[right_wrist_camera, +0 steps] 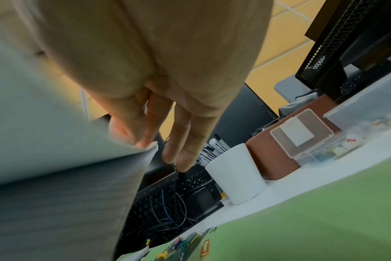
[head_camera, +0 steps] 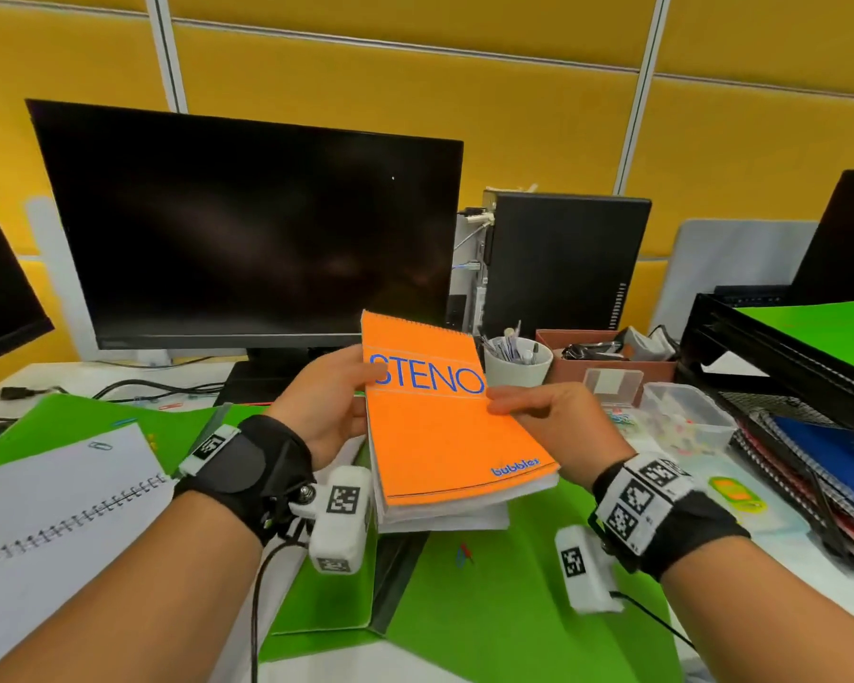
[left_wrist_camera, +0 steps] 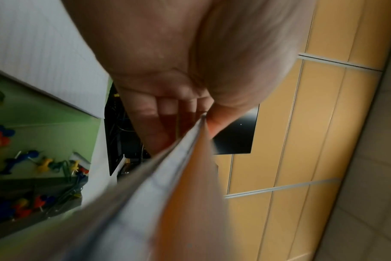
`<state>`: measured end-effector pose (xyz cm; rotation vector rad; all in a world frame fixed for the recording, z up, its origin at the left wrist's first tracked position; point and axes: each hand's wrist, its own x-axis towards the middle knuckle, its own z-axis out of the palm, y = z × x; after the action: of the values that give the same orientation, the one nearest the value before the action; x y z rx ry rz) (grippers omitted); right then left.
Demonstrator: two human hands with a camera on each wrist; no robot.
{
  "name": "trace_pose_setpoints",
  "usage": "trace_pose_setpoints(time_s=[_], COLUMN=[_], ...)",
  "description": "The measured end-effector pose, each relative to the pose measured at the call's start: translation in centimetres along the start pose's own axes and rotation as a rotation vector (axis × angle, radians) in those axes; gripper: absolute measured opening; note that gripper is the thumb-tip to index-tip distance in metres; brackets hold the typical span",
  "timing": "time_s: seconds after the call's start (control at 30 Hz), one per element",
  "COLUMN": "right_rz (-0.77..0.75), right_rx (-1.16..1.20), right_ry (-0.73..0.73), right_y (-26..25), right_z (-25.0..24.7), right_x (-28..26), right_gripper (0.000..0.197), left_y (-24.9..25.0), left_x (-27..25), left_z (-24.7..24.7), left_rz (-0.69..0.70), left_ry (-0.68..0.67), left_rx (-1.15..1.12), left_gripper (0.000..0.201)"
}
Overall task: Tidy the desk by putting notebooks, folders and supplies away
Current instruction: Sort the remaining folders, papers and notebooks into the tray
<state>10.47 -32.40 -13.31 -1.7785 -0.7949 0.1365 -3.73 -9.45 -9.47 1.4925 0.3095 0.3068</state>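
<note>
Head view: held up over the desk (head_camera: 809, 574) in front of the dark monitor (head_camera: 247, 229), an orange steno pad (head_camera: 444, 426), top-bound, on a thicker white stack; gripped at its left edge by the left hand (head_camera: 326, 411), thumb on the cover; met at its right edge by the right hand (head_camera: 548, 416), fingers straight and together along the edge. Below, green folders (head_camera: 489, 608) and an open spiral notebook (head_camera: 50, 510); to the right, a white cup of pens (head_camera: 516, 369), clear plastic boxes (head_camera: 686, 421) and a black mesh tray (head_camera: 770, 367) with notebooks. Left wrist view: pinched the pad's edge (left_wrist_camera: 185, 159), thumb above, fingers (left_wrist_camera: 154, 123) curled beneath; pushpins (left_wrist_camera: 42, 164) scattered on green below. Right wrist view: blurred; two fingertips (right_wrist_camera: 176, 151) straight and free, the others touching the pad's pages (right_wrist_camera: 56, 141); could not tell whether clamped.
</note>
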Motion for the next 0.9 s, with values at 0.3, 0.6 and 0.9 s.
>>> trace_pose_setpoints(time_s=[0.3,0.6,0.9], right_rz=[0.326,0.424,0.463], right_rx=[0.091,-0.022,-0.192], right_ry=[-0.039,-0.015,0.183], right_y=[1.2,2.4,1.7], right_z=[-0.8,-4.6,-12.4], right_x=[-2.0,-4.5,-6.0], right_gripper=[0.031,0.017,0.018], left_y=[-0.9,-3.7,-2.0], left_x=[-0.1,-0.1,1.5], left_z=[2.8,7.1,15.9], left_rz=[0.084,-0.013,0.057], left_ry=[0.079,-0.052,-0.204], left_rx=[-0.084,0.165,0.399], left_gripper=[0.026,0.045,0.06])
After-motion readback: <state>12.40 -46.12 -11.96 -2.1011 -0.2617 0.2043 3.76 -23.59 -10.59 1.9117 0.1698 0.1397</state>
